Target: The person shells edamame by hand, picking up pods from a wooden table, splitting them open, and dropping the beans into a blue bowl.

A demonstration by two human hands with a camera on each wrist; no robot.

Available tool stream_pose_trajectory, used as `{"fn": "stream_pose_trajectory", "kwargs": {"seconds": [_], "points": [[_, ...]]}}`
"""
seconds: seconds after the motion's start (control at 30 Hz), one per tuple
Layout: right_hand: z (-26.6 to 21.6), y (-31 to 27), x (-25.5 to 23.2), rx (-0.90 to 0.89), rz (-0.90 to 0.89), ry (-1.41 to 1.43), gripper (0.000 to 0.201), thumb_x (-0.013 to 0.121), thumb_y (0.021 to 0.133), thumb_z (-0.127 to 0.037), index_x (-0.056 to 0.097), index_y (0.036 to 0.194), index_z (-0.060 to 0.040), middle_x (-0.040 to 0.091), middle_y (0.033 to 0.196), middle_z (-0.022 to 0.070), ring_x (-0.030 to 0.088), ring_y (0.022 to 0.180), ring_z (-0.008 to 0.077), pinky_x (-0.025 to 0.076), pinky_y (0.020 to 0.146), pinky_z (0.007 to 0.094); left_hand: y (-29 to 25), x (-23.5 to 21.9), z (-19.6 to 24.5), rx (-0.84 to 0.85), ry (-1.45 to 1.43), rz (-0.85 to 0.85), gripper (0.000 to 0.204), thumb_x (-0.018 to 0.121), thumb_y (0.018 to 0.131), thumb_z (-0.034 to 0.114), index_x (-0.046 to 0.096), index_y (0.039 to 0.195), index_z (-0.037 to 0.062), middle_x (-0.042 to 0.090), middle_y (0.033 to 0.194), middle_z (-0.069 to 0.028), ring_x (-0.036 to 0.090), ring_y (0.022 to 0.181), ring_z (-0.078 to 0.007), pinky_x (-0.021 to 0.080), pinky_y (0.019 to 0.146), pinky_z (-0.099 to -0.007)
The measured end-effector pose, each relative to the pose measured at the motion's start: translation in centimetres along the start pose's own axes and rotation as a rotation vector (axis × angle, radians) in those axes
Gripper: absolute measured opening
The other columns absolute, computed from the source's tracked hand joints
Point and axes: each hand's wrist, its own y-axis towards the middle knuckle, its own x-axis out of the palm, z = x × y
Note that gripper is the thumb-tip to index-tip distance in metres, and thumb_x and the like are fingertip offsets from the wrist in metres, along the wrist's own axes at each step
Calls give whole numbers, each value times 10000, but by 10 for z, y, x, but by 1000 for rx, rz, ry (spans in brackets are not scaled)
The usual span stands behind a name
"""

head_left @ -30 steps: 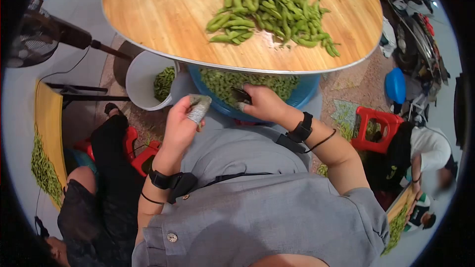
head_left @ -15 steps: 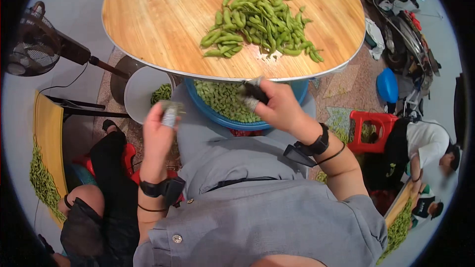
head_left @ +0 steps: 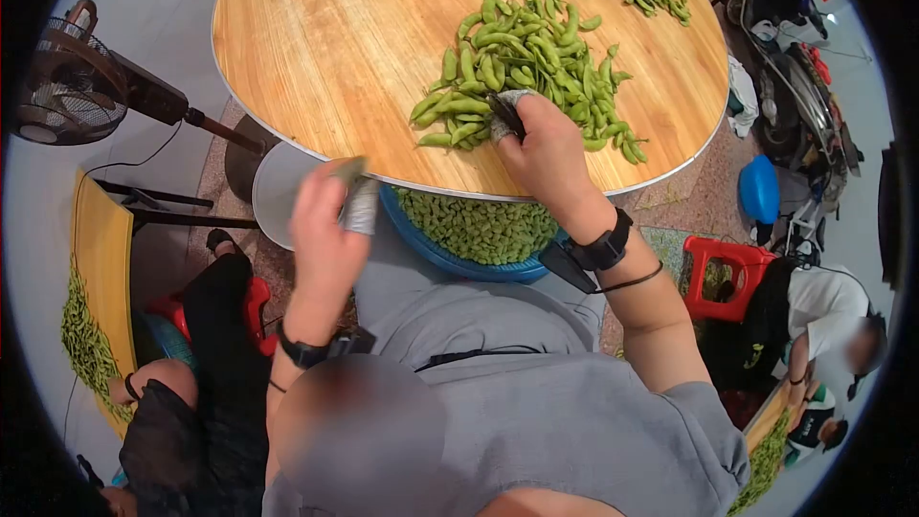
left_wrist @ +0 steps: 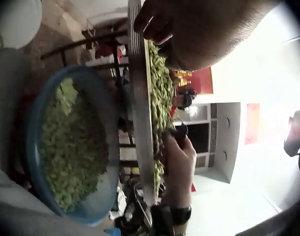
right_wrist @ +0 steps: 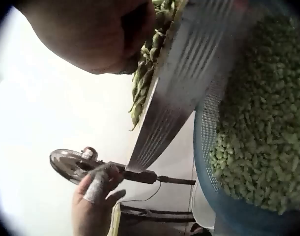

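Note:
Green pods (head_left: 522, 62) lie heaped on the wooden table (head_left: 335, 57). At the near side of the heap, my right hand (head_left: 555, 153) pinches a dark tool (head_left: 507, 115) between taped fingertips; the tool also shows in the left wrist view (left_wrist: 179, 132). My left hand (head_left: 325, 235), blurred, is near the table's front edge, beside the white bucket, its fingers bent and one wrapped in silvery tape. Something greenish-grey shows at its fingertips; whether it is held cannot be told. Under the table edge, a blue basin (head_left: 450, 263) contains shelled green beans (head_left: 479, 225).
The white bucket (head_left: 273, 196) stands left of the basin, with a fan (head_left: 72, 86) farther left. A red stool (head_left: 723, 278) and a blue basin-like object (head_left: 759, 189) are at right. People sit at both sides near other tables with pods.
My right hand has gone from above the bean basin up to the pod heap with the dark tool. My left hand has shifted outward, then up toward the table edge. The head view has shifted.

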Motion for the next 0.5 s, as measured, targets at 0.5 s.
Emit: {"fn": "stream_pose_trajectory", "kwargs": {"seconds": [0.5], "points": [[-4,-13,-44,-127,-93,359,293,621,677,26,589,962,-37,593,891,142,604,773,335,502,633,378,47,58,40,-317,-701,-643,126,495,870,68,561,951,-3,605,780,-68,593,699,-195,467,615,-305]]}}
